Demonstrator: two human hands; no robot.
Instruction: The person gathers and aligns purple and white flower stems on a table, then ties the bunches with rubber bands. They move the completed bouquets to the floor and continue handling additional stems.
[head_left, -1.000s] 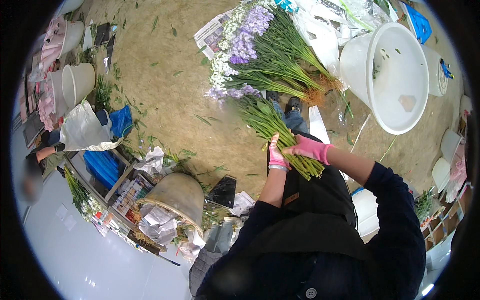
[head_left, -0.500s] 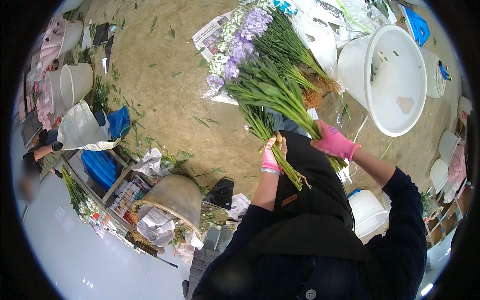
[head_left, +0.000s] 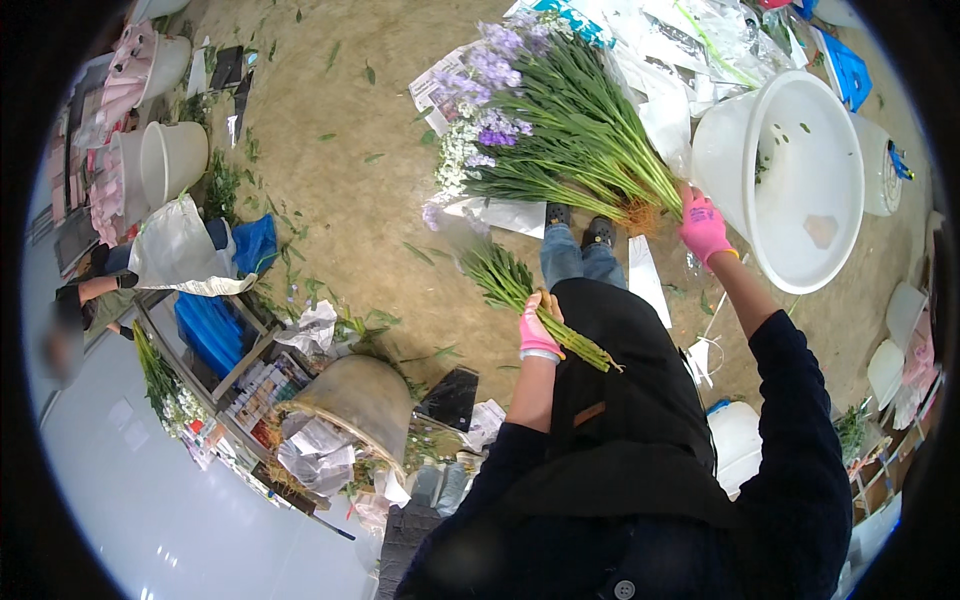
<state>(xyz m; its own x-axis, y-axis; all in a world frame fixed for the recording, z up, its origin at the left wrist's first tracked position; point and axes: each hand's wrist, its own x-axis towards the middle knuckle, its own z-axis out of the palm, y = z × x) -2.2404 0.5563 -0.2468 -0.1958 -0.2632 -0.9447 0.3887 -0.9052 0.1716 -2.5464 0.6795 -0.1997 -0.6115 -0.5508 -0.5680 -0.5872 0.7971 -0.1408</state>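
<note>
In a pink glove, my left hand (head_left: 541, 325) is closed around a small bunch of green flower stems (head_left: 500, 280), held over my apron; its far tip is blurred. My right hand (head_left: 704, 226), also pink-gloved, reaches out to the right with its fingers closed at the cut stem ends of a large bunch of flowers (head_left: 600, 110). That bunch lies on the pile, with purple flower heads (head_left: 490, 70) and white ones (head_left: 457, 155) toward the left. Reddish roots (head_left: 640, 214) show at the stem ends beside my right hand. Newspaper (head_left: 428, 95) lies under the flower heads.
A big white tub (head_left: 812, 180) lies tipped just right of my right hand. Plastic wrapping (head_left: 690, 40) is heaped behind the flowers. At lower left, a tub (head_left: 355, 395) holds crumpled paper. Another person's arm (head_left: 98, 288) shows at far left. Loose leaves litter the floor (head_left: 330, 190).
My right hand has moved right and away from me, laying its bunch onto the pile. My left hand still grips the smaller bunch in nearly the same place. The view has shifted slightly.
</note>
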